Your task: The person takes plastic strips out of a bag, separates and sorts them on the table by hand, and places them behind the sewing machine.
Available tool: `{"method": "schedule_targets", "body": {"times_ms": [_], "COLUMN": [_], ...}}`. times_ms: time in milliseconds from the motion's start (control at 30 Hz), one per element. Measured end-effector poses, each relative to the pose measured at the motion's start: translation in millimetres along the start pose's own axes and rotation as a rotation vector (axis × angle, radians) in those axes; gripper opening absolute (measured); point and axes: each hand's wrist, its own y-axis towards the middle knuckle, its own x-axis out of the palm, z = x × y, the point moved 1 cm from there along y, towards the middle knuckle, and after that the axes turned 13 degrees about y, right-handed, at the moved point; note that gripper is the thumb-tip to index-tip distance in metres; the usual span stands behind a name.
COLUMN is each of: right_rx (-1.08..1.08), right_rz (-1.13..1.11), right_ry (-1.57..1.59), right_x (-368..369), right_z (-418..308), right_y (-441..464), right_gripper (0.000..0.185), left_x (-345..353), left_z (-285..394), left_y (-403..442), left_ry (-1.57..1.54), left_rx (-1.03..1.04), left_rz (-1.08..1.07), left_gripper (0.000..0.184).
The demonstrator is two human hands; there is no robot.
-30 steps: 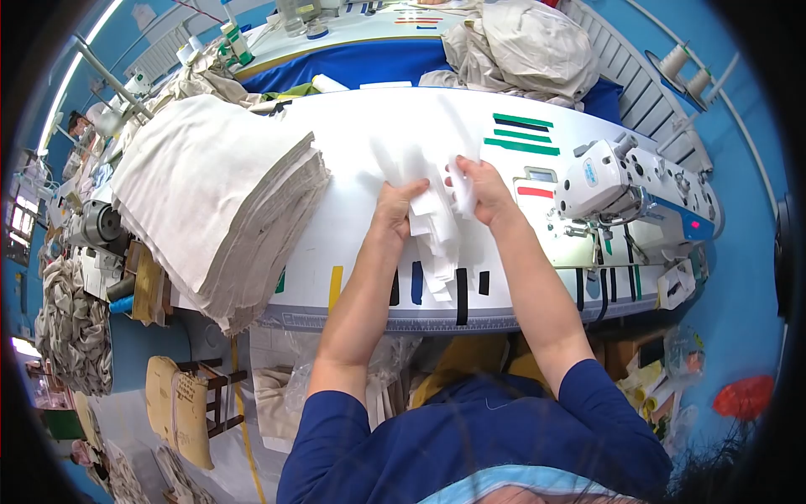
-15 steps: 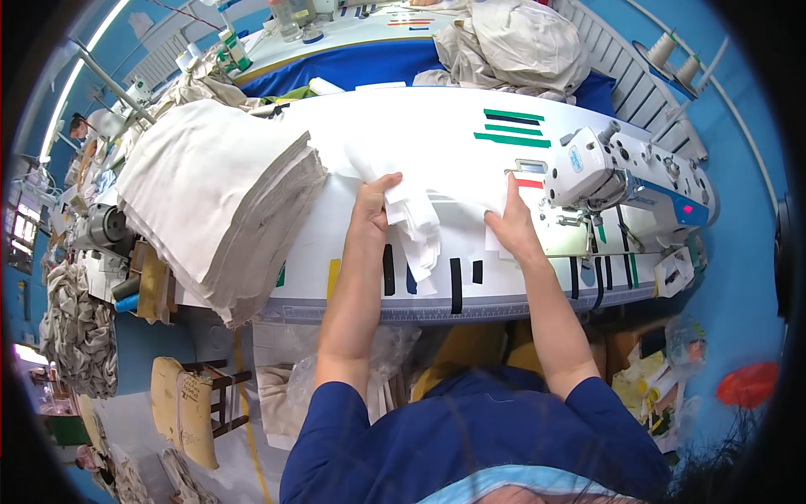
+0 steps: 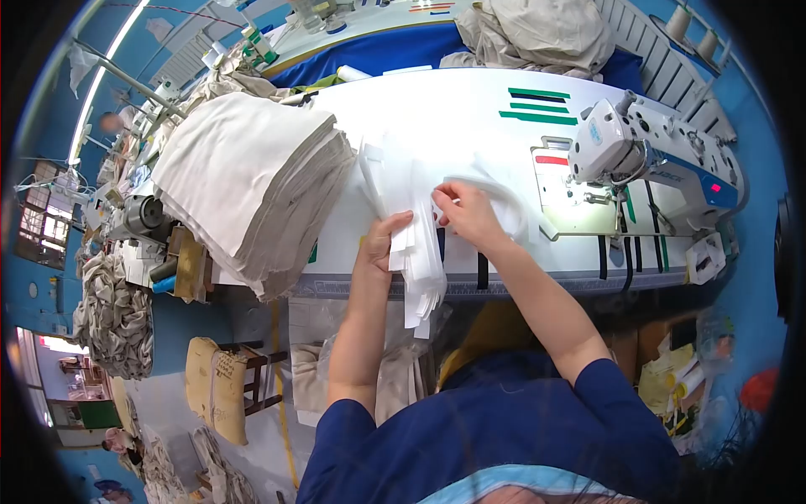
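My left hand [image 3: 384,241] is closed around a bundle of white strips [image 3: 426,273] that look like cloth or tape. The lower ends of the bundle hang over the table's front edge, and the upper ends spread across the white tabletop. Close to the bundle's right side, my right hand [image 3: 470,214] has its fingers pinched together at a white strip. A pale curved strip [image 3: 512,202] loops on the table beyond this hand; glare blurs its outline.
To the left lies a thick stack of off-white fabric pieces [image 3: 243,168]. A sewing machine [image 3: 638,147] stands at the right, with green and black tapes [image 3: 539,106] behind it. A wooden stool [image 3: 220,386] is below left. Bundled fabric [image 3: 546,38] sits at the back.
My right hand has moved left, from near the sewing machine to the bundle, its fingers now pinched. The bundle in my left hand hangs lower, over the front edge. The view has shifted.
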Motion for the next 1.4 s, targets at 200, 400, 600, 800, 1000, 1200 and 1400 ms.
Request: {"method": "schedule_targets", "body": {"times_ms": [200, 400, 600, 800, 1000, 1200, 1400], "right_rx": [0.146, 0.125, 0.142, -0.064, 0.113, 0.154, 0.119], "right_rz": [0.078, 0.132, 0.089, 0.159, 0.035, 0.027, 0.049], "right_ry": [0.296, 0.495, 0.583, 0.196, 0.536, 0.567, 0.53], "right_x": [15.1, 12.4, 11.5, 29.6, 19.1, 13.7, 14.0], "right_z": [25.7, 35.7, 44.5, 34.8, 35.8, 32.7, 28.0], "right_y": [17.2, 19.0, 21.7, 15.9, 18.3, 16.6, 13.9], "right_gripper": [0.015, 0.012, 0.026, 0.042, 0.032, 0.033, 0.034], "left_x": [-6.1, -3.3, 14.4, 28.0, 24.0, -6.0, -3.3], "left_z": [-1.4, -5.3, -3.6, -0.4, 11.2, 11.7, 12.5], "left_y": [-4.3, -1.4, -6.0, -10.6, -21.2, -21.4, -23.2], "left_ry": [-0.002, 0.013, 0.166, 0.346, 0.301, 0.244, 0.24], "left_rx": [0.032, 0.069, 0.166, 0.187, 0.192, 0.174, 0.167], "left_rz": [0.062, 0.182, 0.369, 0.449, 0.541, 0.504, 0.504], "left_gripper": [0.041, 0.041, 0.047, 0.051, 0.049, 0.053, 0.051]}}
